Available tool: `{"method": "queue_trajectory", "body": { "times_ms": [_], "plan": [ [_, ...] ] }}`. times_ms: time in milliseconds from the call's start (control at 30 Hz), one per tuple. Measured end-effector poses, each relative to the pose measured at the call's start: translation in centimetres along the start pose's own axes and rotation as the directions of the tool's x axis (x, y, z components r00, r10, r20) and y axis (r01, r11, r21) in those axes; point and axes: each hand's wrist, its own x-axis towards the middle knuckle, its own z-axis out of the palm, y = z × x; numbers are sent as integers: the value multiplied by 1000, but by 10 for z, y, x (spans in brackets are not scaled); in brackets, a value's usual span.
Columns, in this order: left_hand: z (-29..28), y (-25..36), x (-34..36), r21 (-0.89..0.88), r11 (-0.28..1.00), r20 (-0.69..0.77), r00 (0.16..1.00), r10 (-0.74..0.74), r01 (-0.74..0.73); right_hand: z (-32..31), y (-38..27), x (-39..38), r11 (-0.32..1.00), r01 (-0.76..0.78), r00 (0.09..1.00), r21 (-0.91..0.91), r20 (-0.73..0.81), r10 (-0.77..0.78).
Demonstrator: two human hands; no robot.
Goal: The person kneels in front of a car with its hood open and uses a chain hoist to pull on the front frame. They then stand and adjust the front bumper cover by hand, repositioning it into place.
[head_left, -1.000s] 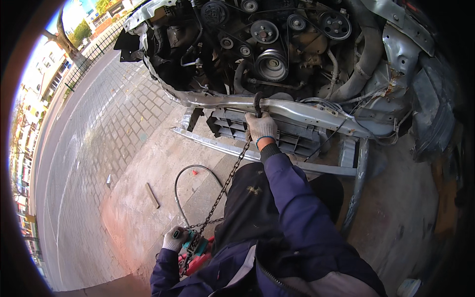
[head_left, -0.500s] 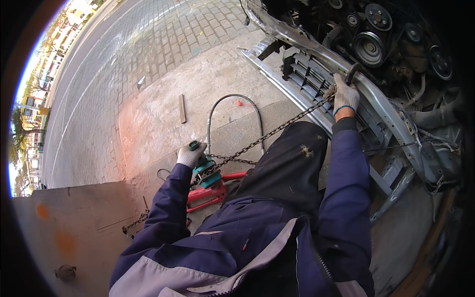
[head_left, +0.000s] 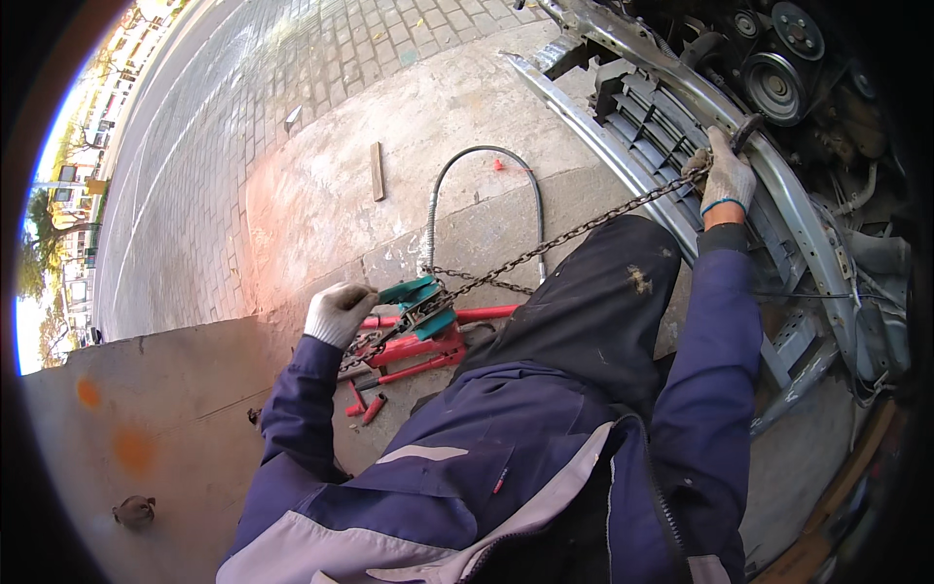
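My gloved left hand (head_left: 339, 313) is closed beside the tip of a teal lever tool (head_left: 418, 302); what is in its fingers is unclear. The tool lies over a red hydraulic jack frame (head_left: 438, 346), with a rusty chain (head_left: 559, 243) running from it up to the right. My gloved right hand (head_left: 725, 173) grips that chain at its dark hook (head_left: 749, 129), which is hooked on the bent silver front beam (head_left: 783, 190) of a car. A black hose (head_left: 486, 151) loops on the concrete behind the jack.
An engine bay with pulleys (head_left: 773, 83) fills the top right, above a loose grille (head_left: 652, 122) and silver bar (head_left: 574, 117). A wood strip (head_left: 377, 170), small red piece (head_left: 498, 164) and red rods (head_left: 373, 407) lie on the ground. Paving (head_left: 185, 224) and a street are left.
The view has swung down and away from the engine, which now sits at top right. My left hand has shifted left on or off the teal tool. My right hand stays at the hook.
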Motion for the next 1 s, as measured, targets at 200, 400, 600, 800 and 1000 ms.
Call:
{"method": "queue_trajectory", "body": {
  "times_ms": [200,400,600,800,1000],
  "plan": [
    [-34,-74,-45,578,815,-10,999,-40,38,4,0,-1,1000,23,999,2,-23,-23],
    [-26,-118,9,795,605,320,878,-356,-45,6,-3,-1,1000,20,1000,14,-4,-20],
    [29,-216,-21,438,874,403,823,-401,211,5,-1,-2,1000,19,1000,2,-1,-19],
    [68,-251,-18,730,639,279,749,-601,240,5,-2,-1,1000,3,1000,-13,1,-3],
    [-11,-113,21,848,527,435,648,-625,-61,1,0,2,999,-29,1000,33,11,28]
  ]
}}
